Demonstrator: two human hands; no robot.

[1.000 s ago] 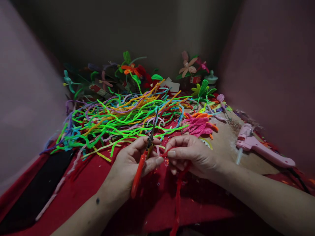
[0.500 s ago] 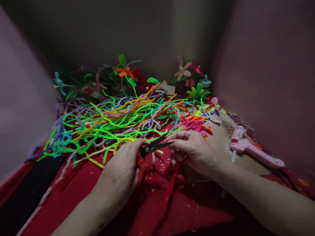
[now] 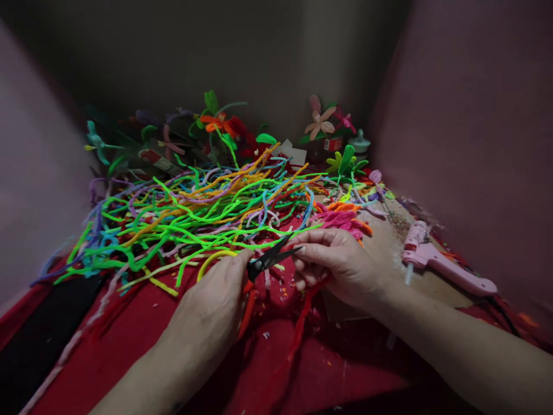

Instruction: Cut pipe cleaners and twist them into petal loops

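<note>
My left hand (image 3: 209, 308) is closed on a pair of scissors (image 3: 263, 263) with dark blades and a red-orange handle. The blades stand apart and point right, their tips at the fingertips of my right hand (image 3: 334, 259). Those fingers pinch a red pipe cleaner (image 3: 300, 331), which hangs down toward the front and blurs at its lower end. What lies exactly between the blades is too small to make out. Just beyond both hands spreads a tangled heap of pipe cleaners (image 3: 194, 210) in green, orange, purple and blue.
A pink glue gun (image 3: 449, 265) lies at the right on a brown board (image 3: 389, 242). Pink and orange pipe-cleaner pieces (image 3: 341, 221) sit behind my right hand. Pipe-cleaner flowers (image 3: 319, 122) stand along the back wall. Small scraps dot the red cloth (image 3: 345, 357). A black strip (image 3: 47, 323) lies at left.
Hardly anything differs. The view has shifted slightly, and the scissor blades seem about as far apart as before, still at my right fingertips.
</note>
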